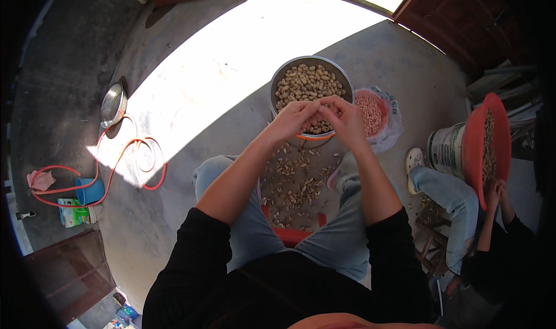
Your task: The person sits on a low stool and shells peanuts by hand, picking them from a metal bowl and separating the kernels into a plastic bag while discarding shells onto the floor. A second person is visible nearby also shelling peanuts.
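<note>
My left hand [299, 116] and my right hand [341, 116] meet fingertip to fingertip over the near part of a round metal basin [273, 86] of unshelled peanuts [308, 79]. Their thumbs and forefingers are pinched together; whatever lies between them is too small and too covered to make out. Touching the basin on the right is a pink bowl [384, 107] of shelled peanut kernels [369, 116], with a clear plastic bag [393, 131] around it. Broken peanut shells [299, 194] are strewn over the floor between my legs.
At the right another person's hands [499, 190] reach a red basin [499, 146] of peanuts, which rests on a printed bucket [447, 151]. To the left lie an orange hose [163, 177], a metal bowl [114, 105] and a blue bucket [89, 192]. Red doors [451, 21] stand at the top right.
</note>
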{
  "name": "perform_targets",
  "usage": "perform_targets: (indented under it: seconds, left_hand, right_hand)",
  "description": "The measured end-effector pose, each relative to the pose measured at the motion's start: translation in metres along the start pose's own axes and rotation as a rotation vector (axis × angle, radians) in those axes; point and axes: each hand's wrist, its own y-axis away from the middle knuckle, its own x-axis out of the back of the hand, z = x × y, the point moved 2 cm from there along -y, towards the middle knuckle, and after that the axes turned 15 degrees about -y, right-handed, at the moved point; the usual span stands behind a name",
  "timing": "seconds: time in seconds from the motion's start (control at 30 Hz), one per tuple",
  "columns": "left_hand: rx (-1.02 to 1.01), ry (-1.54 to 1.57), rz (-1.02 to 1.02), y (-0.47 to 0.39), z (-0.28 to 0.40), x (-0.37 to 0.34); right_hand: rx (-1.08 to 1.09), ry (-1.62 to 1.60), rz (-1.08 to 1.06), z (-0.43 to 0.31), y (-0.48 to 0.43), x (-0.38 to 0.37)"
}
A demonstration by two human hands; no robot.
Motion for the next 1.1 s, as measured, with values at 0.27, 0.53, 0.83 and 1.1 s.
perform_targets:
  seconds: [0.27,0.53,0.83,1.1]
  left_hand:
    - [-0.121,-0.355,0.239,0.002,0.01,0.009]
    - [-0.39,-0.859,0.388,0.007,0.009,0.003]
    - [-0.266,-0.774,0.23,0.004,-0.004,-0.008]
    - [-0.254,-0.753,0.197,0.005,-0.002,-0.01]
  right_hand:
    - [-0.121,-0.341,0.078,0.018,-0.001,-0.004]
    - [0.031,0.094,-0.05,-0.005,0.004,-0.003]
    - [0.176,0.287,0.02,-0.025,0.011,-0.016]
    - [0.176,0.24,0.073,-0.017,0.012,-0.019]
